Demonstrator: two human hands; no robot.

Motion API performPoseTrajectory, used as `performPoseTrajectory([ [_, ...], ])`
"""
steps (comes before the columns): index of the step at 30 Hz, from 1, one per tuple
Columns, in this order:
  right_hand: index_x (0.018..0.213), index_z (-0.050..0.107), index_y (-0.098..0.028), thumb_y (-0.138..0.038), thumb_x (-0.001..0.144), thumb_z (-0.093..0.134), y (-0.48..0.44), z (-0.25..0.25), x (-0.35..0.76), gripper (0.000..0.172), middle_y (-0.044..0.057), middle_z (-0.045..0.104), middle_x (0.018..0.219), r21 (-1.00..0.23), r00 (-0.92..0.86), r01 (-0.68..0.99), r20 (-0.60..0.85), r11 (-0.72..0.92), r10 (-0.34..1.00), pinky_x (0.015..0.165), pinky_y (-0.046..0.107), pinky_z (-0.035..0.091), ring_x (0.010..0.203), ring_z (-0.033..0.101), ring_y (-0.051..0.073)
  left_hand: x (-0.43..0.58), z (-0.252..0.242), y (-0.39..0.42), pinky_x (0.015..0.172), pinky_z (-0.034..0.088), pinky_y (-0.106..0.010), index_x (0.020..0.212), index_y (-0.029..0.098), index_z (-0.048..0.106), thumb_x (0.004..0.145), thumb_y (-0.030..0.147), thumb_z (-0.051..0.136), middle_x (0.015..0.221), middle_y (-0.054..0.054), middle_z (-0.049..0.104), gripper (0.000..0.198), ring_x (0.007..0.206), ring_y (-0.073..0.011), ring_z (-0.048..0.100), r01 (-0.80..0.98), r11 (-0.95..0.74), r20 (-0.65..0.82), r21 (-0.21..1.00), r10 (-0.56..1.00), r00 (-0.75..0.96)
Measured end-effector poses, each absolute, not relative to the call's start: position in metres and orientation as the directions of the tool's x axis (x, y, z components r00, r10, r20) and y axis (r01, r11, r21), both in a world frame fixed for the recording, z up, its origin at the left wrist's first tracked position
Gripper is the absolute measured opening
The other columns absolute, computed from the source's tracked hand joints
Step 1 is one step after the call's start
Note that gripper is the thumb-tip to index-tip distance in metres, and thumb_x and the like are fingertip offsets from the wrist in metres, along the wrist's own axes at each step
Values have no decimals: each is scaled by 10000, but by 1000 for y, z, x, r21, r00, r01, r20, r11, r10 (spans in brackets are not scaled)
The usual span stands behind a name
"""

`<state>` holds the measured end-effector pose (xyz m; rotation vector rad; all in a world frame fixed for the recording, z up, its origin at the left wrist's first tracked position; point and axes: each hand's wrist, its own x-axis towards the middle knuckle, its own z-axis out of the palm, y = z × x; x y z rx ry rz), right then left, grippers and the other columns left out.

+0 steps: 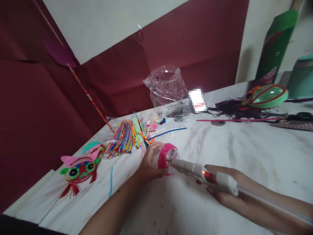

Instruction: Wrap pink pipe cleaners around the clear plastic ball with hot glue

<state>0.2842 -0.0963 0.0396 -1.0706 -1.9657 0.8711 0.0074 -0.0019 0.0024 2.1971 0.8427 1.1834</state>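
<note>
My left hand (150,163) is closed around a clear plastic bottle piece (175,153) banded with bright pink pipe cleaner (163,156). In my right hand (220,186) is a white hot glue gun (195,171), its small orange light lit and a clear glue stick (269,202) running out of its back. The nozzle points left, at the pink band; whether it touches cannot be told. Just beyond my left hand lies a heap of coloured pipe cleaners (124,137). A single blue pipe cleaner (168,131) sits apart behind the bottle piece.
At the left lies a decorated animal-face craft (81,169) with big eyes, near a light-blue pipe cleaner (111,181). Toward the back are a crumpled clear plastic bag (168,85) and a blurred-out bright item (197,100). A green rounded craft (270,95) stands at the right.
</note>
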Motion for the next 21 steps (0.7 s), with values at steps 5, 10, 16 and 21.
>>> performPoseTrajectory([
  [5, 675, 515, -259, -243, 785, 485, -94, 41, 286, 115, -13, 622, 640, -772, -452, 417, 282, 480, 846, 530, 253, 470, 559, 585, 163, 7, 3, -1, 1130, 302, -536, 1307, 225, 478, 625, 555, 800, 1355, -142, 456, 823, 1313, -361, 419, 286, -661, 528, 694, 737, 423],
  [10, 711, 532, -250, -256, 825, 477, -95, 45, 287, 127, -7, 605, 661, -782, -463, 415, 258, 464, 848, 518, 254, 460, 572, 566, 156, 7, 3, -2, 1130, 309, -532, 1306, 222, 483, 601, 581, 804, 1359, -142, 457, 854, 1312, -364, 422, 291, -655, 521, 697, 742, 423],
  [16, 733, 539, -241, -250, 803, 499, -93, 43, 286, 81, -1, 626, 682, -799, -457, 378, 277, 467, 845, 553, 266, 474, 596, 585, 168, 6, 3, -2, 1138, 297, -541, 1313, 221, 488, 624, 587, 783, 1374, -144, 463, 834, 1328, -370, 411, 333, -638, 502, 694, 761, 412],
  [21, 719, 487, -237, -237, 805, 498, -88, 39, 287, 87, -14, 581, 671, -807, -490, 361, 263, 468, 831, 514, 235, 433, 596, 553, 148, 4, 5, -1, 1128, 315, -543, 1326, 239, 476, 626, 567, 792, 1371, -132, 463, 835, 1323, -367, 420, 339, -672, 520, 658, 732, 440],
])
